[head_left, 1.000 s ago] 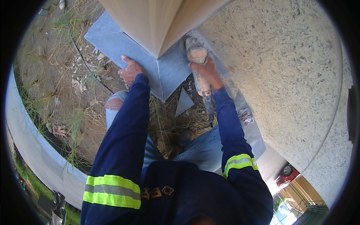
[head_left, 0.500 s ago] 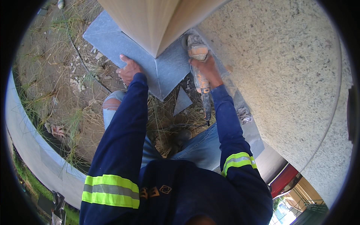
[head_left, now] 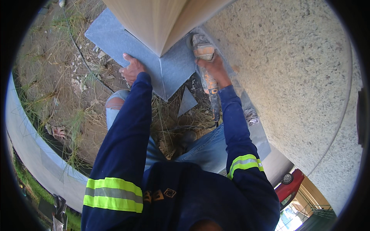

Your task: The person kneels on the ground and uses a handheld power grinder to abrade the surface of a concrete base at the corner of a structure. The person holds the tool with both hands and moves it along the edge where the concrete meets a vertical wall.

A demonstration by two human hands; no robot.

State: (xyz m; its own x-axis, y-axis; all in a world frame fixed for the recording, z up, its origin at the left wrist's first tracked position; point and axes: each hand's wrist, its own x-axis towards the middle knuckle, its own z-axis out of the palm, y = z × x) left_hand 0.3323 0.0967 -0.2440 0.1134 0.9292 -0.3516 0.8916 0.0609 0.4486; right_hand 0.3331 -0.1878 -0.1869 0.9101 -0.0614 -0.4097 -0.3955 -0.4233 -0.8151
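Observation:
My left hand (head_left: 133, 69) grips the front-left edge of a blue-grey stone slab (head_left: 175, 73), with the thumb on top and the fingers curled over the edge. A seam runs across the slab from a pale wall corner (head_left: 154, 23) to its front point. My right hand (head_left: 216, 70) is closed around a dusty orange and grey angle grinder (head_left: 203, 50). The grinder's head is at the slab's right edge, and its rounded disc guard shows at the left side. Its handle end points down toward my leg. Whether the disc is spinning cannot be made out.
A triangular grey offcut (head_left: 187, 102) lies on the soil between my legs. A dark cable (head_left: 83, 57) crosses the dry grass and rubble at left. A speckled stone surface (head_left: 293, 77) fills the right side. A curved kerb (head_left: 34, 134) borders the soil. Beyond stands a red car (head_left: 290, 187).
The grinder's rear end and my right forearm have shifted slightly right, while its head stays about in place. My left hand remains on the slab edge.

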